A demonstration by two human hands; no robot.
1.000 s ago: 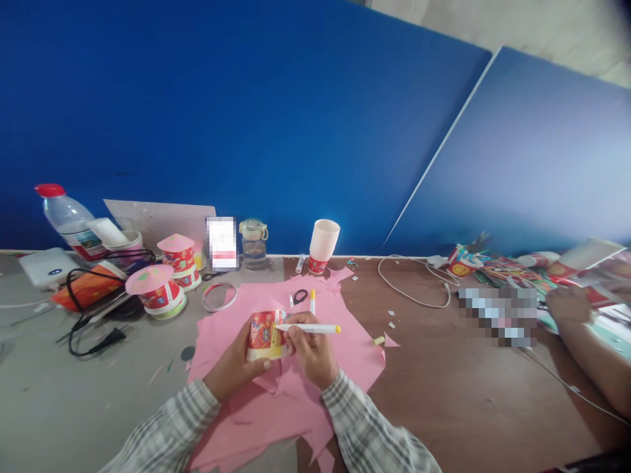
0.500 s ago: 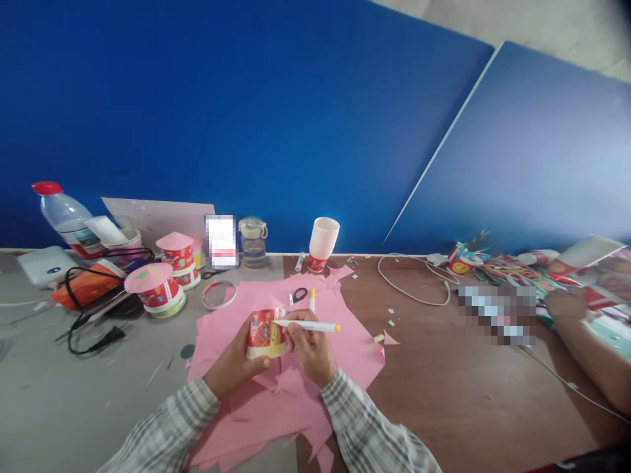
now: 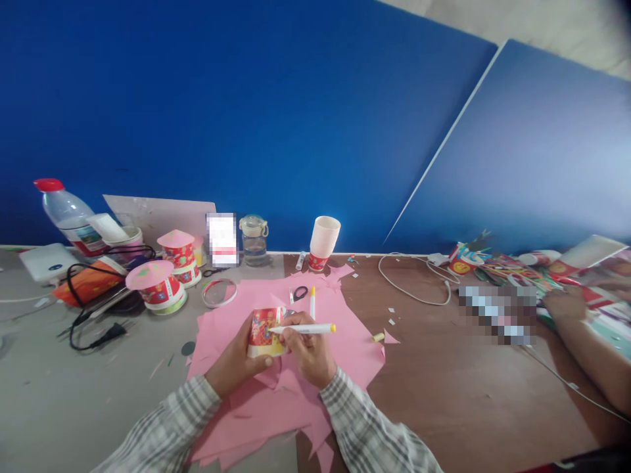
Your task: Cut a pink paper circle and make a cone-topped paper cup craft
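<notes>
A red and yellow patterned paper cup (image 3: 266,330) is held in my left hand (image 3: 237,360), its fingers wrapped round the left side and thumb along the bottom edge. Pinched in my right hand (image 3: 309,351) is a white marker (image 3: 315,328) with a yellow end, its tip against the cup's printed side. Both hands are above a pile of pink paper (image 3: 345,355). Just beyond them on the paper lie a yellow marker cap (image 3: 312,293) and small scissors (image 3: 299,293), whose blades point left.
A stack of paper cups (image 3: 325,238) stands by the blue partition, near a water bottle (image 3: 254,241). Pink-topped cup models (image 3: 156,286) and a black cable (image 3: 98,340) are on the left. A tape roll (image 3: 219,293) lies nearby. On the right rests another person's arm (image 3: 586,348).
The marker's tip has shifted slightly left and down across the cup's side, with my right hand following. My left hand keeps its hold on the cup.
</notes>
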